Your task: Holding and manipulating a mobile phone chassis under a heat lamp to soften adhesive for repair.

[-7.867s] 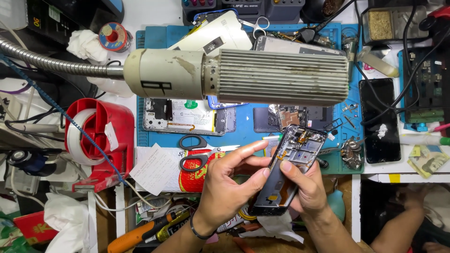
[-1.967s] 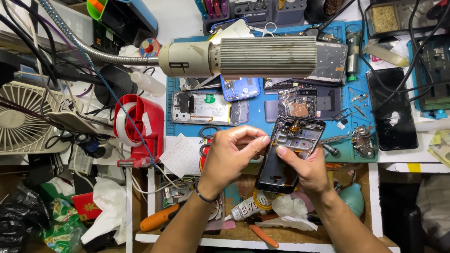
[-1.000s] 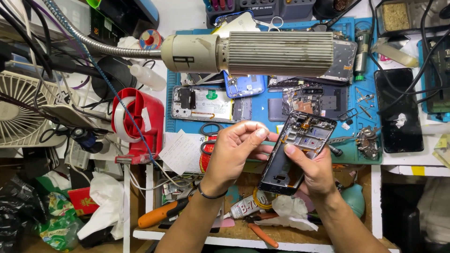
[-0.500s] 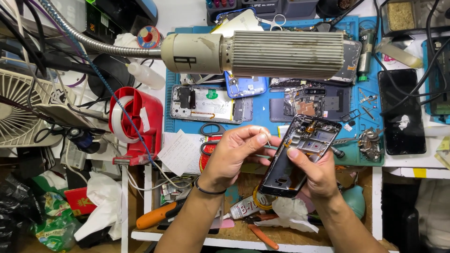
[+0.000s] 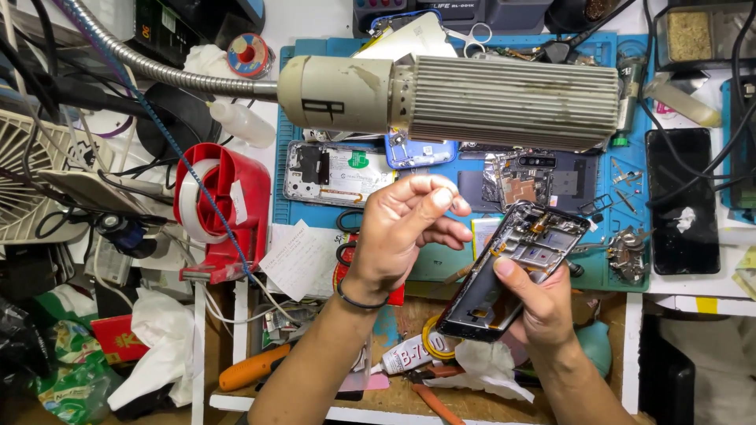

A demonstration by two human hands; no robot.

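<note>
My right hand (image 5: 545,299) grips an opened phone frame (image 5: 512,267), tilted, its bare insides facing up, thumb pressed on its left edge. My left hand (image 5: 403,232) is raised just left of the frame, not touching it. Thumb and forefinger are pinched together; I cannot tell whether anything tiny is between them. Both hands hover over the front edge of a blue work mat (image 5: 449,264).
A beige lamp head (image 5: 449,101) on a gooseneck hangs over the mat. On the mat lie opened phone parts (image 5: 339,173), a dark board (image 5: 535,181) and small screws. A red tape dispenser (image 5: 224,208) stands left, a black phone (image 5: 681,201) right, a glue tube (image 5: 405,360) and orange-handled tool (image 5: 252,367) below.
My left hand has lifted off the phone frame and moved up and left, fingers pinched. The right hand keeps the frame, now slightly lower.
</note>
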